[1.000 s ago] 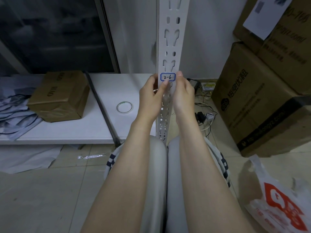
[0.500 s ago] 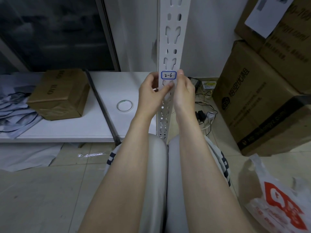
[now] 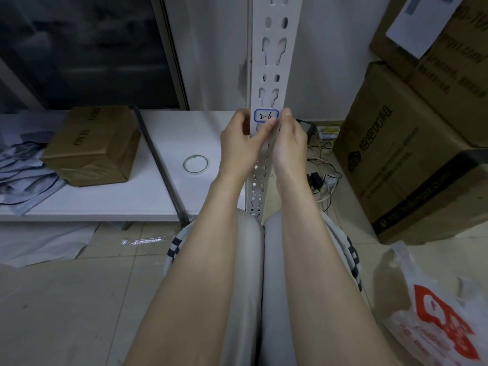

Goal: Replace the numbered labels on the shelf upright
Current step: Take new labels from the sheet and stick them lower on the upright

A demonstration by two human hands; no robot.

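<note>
**A:** You're in a storeroom, I'd say. That white slotted upright (image 3: pixel 276 30) right before you is racking, and it carries a hand-written label (image 3: pixel 266 115), "2-6".

**B:** Agreed. On your right you have big printed cartons (image 3: pixel 412 159) stacked one on another, the top one with a paper slip (image 3: pixel 412 25) on it.

**A:** To your left, a low white shelf board (image 3: pixel 111 199) holds a taped box (image 3: pixel 92 151), a tape roll (image 3: pixel 195 164) and loose pale sheets (image 3: pixel 18 165).

**B:** Down on the tiled floor (image 3: pixel 52 299) you can see a power strip (image 3: pixel 330 180) with cables, and a plastic bag (image 3: pixel 435 326).
</note>
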